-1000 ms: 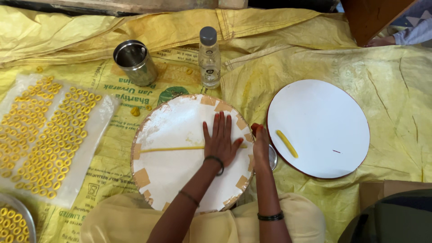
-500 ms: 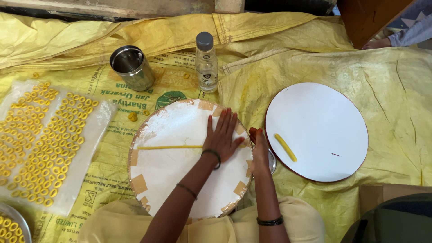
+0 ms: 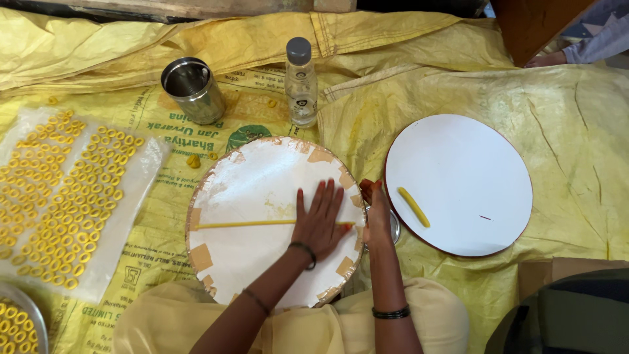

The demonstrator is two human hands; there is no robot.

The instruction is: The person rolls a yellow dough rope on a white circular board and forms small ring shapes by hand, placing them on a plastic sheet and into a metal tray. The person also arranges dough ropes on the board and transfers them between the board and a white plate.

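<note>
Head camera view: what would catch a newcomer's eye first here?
The left hand lies flat on a long thin yellow strand across a round white board at centre. The right hand rests at the board's right edge. Far left, rows of small yellow rings cover a clear plastic sheet.

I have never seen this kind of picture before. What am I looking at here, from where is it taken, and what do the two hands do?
The picture comes from a camera worn on a person's head, looking down at their own bare hands. The left hand lies flat on a thin yellow dough strand across a round white board with taped edges. The right hand rests at that board's edge; what it grips is hidden. Beside it lies a plain round white board carrying a short yellow dough piece. Behind stand a steel cup and a clear bottle with a grey cap. On the left, small yellow dough rings lie on clear plastic.
</note>
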